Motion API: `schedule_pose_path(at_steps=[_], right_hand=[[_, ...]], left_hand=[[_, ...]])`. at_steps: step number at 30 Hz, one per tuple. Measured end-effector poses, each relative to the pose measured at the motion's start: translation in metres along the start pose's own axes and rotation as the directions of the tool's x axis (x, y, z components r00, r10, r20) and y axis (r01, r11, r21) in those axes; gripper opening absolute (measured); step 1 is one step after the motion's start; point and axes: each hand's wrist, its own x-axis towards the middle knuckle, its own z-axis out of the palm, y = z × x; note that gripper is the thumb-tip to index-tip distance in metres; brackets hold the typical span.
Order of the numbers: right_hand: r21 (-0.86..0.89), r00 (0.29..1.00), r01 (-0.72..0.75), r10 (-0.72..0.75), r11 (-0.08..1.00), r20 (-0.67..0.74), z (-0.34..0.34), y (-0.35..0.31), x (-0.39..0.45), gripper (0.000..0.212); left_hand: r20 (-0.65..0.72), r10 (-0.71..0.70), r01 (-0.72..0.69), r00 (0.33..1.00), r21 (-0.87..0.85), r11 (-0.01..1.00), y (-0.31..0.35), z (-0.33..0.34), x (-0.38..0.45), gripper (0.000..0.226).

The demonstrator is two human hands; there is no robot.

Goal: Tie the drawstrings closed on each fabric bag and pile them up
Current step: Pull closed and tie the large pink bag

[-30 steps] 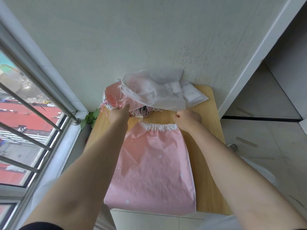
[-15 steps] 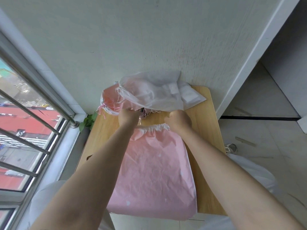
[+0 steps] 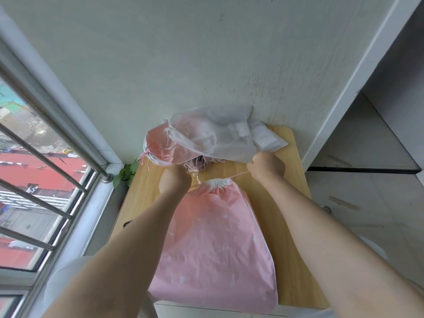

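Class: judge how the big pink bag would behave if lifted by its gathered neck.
The pink bag lies flat and creased, so it would probably hang floppy. It looks thin and unfilled, likely light. Its bunched neck should cinch tighter.

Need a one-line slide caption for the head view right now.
Both hands, left hand and right hand, pull the drawstrings outward, cinching the pink bag shut on the wooden table.

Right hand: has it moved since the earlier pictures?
Yes. The right hand pulled its drawstring outward toward the table's right edge, cinching the pink bag.
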Motion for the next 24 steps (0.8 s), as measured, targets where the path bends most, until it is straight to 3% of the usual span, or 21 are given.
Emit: schedule_pose_path(at_steps=[2,3,5,7,10,12,14,17,19,21,24], right_hand=[[0.084,0.998,0.06,-0.061,0.995,0.009,-0.006,0.002,0.003,0.03],[0.159,0.996,0.083,-0.089,0.984,0.03,-0.011,0.0,0.003,0.032],[0.305,0.978,0.132,-0.173,0.943,0.113,-0.018,-0.012,-0.001,0.037],[0.423,0.931,0.189,-0.298,0.886,0.209,-0.024,-0.033,-0.01,0.049],[0.459,0.86,0.277,-0.431,0.844,0.274,-0.021,-0.064,-0.026,0.064],[0.411,0.87,0.313,-0.432,0.856,0.237,-0.011,-0.074,-0.027,0.062],[0.379,0.901,0.284,-0.381,0.881,0.208,-0.007,-0.077,-0.024,0.05],[0.428,0.935,0.175,-0.286,0.887,0.211,-0.008,-0.073,-0.02,0.043],[0.52,0.943,0.079,-0.232,0.851,0.237,-0.009,-0.068,-0.017,0.044],[0.607,0.938,-0.018,-0.196,0.795,0.285,-0.012,-0.065,-0.013,0.046],[0.679,0.927,-0.133,-0.151,0.722,0.342,-0.018,-0.064,-0.013,0.039]], left_hand=[[0.098,-0.151,0.176,0.984,-0.338,0.925,0.01,-0.013,0.007,0.012],[0.176,-0.192,0.256,0.966,-0.52,0.815,0.018,-0.022,0.008,0.009],[0.254,-0.146,0.289,0.956,-0.734,0.615,0.034,-0.037,0.007,0.013],[0.249,-0.034,0.225,0.968,-0.801,0.555,0.052,-0.049,0.004,0.024],[0.182,0.166,0.064,0.969,-0.838,0.542,0.078,-0.064,-0.006,0.026],[0.111,0.266,-0.053,0.958,-0.841,0.539,0.09,-0.071,-0.01,0.025],[0.039,0.271,-0.123,0.962,-0.823,0.555,0.091,-0.076,-0.007,0.022],[-0.002,0.168,-0.127,0.986,-0.664,0.737,0.073,-0.073,0.008,0.034],[-0.063,-0.058,0.011,0.996,-0.573,0.82,0.057,-0.063,0.017,0.049],[-0.172,-0.26,0.131,0.95,-0.536,0.834,0.046,-0.054,0.02,0.056],[-0.146,-0.251,0.128,0.957,-0.564,0.815,0.043,-0.041,0.014,0.044]])
